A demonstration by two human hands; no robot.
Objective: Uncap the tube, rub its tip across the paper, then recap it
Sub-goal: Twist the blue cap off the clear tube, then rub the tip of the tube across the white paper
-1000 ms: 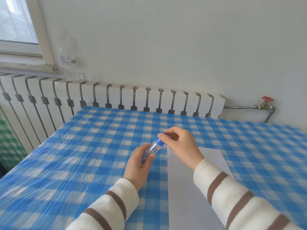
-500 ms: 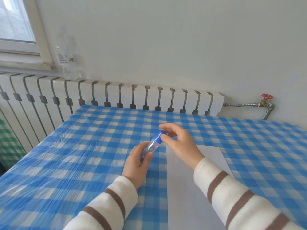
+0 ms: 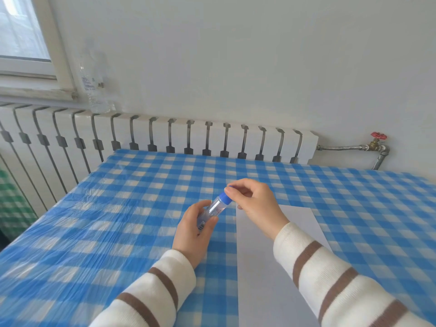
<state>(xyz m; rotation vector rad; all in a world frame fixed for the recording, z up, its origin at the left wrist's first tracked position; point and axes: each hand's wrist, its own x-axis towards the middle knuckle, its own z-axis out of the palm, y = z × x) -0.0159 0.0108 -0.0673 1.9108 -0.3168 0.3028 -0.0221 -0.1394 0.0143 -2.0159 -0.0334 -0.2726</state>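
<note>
My left hand (image 3: 193, 230) grips the clear body of a tube (image 3: 213, 208), tilted up and to the right above the table. A blue cap (image 3: 225, 198) sits on the tube's upper end. My right hand (image 3: 256, 204) pinches that cap with thumb and fingertips. A white sheet of paper (image 3: 264, 274) lies flat on the checked cloth, under and in front of my right forearm. Whether the cap is loose from the tube cannot be told.
The table carries a blue-and-white checked cloth under clear plastic film (image 3: 106, 220). A white radiator (image 3: 165, 138) runs along the far edge. A clear plastic bottle (image 3: 94, 86) stands on the radiator by the window sill. A pipe with a red valve (image 3: 378, 136) is at right.
Both hands have stayed together on the tube, lifting slightly. My right fingers have shifted around the blue cap. The paper has not moved.
</note>
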